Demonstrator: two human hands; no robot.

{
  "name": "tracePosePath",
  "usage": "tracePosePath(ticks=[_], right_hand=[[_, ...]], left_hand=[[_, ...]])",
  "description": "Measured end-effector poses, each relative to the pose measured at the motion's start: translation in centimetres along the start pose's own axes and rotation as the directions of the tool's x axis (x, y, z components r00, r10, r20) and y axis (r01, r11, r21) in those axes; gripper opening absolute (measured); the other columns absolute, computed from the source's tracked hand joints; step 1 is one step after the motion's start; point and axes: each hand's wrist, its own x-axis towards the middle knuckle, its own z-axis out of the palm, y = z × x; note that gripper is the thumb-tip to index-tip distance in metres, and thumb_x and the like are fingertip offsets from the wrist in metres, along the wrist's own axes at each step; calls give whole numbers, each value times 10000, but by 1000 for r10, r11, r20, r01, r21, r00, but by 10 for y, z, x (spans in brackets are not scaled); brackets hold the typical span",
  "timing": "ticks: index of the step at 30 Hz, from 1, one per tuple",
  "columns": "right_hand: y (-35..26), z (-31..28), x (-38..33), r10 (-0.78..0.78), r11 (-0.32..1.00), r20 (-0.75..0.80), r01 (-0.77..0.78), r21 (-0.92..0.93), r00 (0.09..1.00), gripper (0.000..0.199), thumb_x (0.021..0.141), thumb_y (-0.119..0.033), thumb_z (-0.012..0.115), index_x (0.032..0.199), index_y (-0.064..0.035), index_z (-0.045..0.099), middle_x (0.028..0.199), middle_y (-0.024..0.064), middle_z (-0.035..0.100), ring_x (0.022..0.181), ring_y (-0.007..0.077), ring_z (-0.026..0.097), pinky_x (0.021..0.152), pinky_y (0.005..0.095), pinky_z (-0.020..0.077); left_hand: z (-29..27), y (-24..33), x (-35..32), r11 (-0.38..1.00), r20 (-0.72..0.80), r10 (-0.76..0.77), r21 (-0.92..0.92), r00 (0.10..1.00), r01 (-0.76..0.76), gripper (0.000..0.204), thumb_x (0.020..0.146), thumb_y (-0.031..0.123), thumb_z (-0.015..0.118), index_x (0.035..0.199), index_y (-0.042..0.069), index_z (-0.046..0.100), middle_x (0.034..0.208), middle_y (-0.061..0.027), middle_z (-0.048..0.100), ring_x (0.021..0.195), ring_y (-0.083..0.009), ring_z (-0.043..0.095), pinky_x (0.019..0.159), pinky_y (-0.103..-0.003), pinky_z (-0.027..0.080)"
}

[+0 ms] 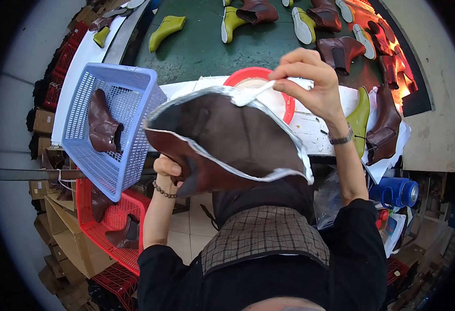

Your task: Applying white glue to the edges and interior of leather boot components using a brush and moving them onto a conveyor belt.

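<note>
My left hand [166,168] is closed around the near left part of a brown leather boot upper [201,168], holding it up with its opening toward me. A white wet-looking band runs along the upper's rim, and its dark lining shows inside. Between the thumb and fingers of my right hand [308,78] is a white-coated brush [251,95], its end touching the far rim. Just behind the upper stands a red bowl [290,106] with whitish stuff in it, partly hidden by the upper and the brush.
A blue basket [152,85] with a brown boot [103,124] stands at left, above a red basket [143,199]. Several boots and yellow-green lasts [166,32] lie on the green table [196,57]. Glowing orange heat [406,78] is at far right. A blue flask [393,192] sits near right.
</note>
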Motion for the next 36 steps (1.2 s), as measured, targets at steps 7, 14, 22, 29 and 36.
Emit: tracePosePath(ticks=[7, 14, 22, 29, 36], right_hand=[[-5, 5, -41, 150, 989, -138, -149, 17, 979, 175, 749, -120, 853, 912, -131, 788, 905, -29, 691, 882, 116, 620, 895, 304, 372], [-2, 13, -75, 230, 973, -158, -222, 62, 960, 180, 782, -76, 830, 956, -81, 785, 935, 21, 696, 870, 120, 635, 836, 286, 417], [117, 25, -135, 758, 631, -294, -540, 557, 583, 215, 1045, -170, 569, 1143, 16, 617, 839, 25, 606, 570, 47, 499, 496, 207, 396], [145, 49, -151, 806, 592, -417, -554, 585, 421, 168, 1060, -197, 542, 1102, -36, 562, 745, -17, 561, 498, 16, 430, 413, 192, 320], [147, 46, -154, 792, 611, -430, -548, 572, 434, 145, 1051, -163, 549, 1093, -26, 570, 753, -10, 584, 530, 15, 453, 446, 190, 343]], left_hand=[[-17, 22, 4, 997, 182, 70, 27, 981, -76, 629, 658, 97, 704, 1228, -134, 574, 1125, -312, 665, 684, -383, 697, 563, -433, 602], [-16, 40, 15, 980, 368, 155, 60, 917, -189, 624, 665, 100, 699, 1229, -134, 572, 1098, -307, 672, 687, -383, 699, 556, -441, 605], [20, 35, 97, 977, -232, 147, -116, 961, -177, 629, 858, 281, 595, 1307, -153, 523, 1166, -283, 680, 915, -408, 723, 575, -413, 597], [-7, 44, 228, 997, -163, 17, 83, 986, -3, 431, 980, 341, 572, 1268, 22, 594, 1185, -159, 702, 1004, -308, 713, 681, -411, 599], [-39, 2, 348, 824, -122, -76, 551, 990, 132, 480, 1010, 441, 594, 1297, 57, 563, 1159, -60, 702, 968, -156, 684, 778, -370, 580]])
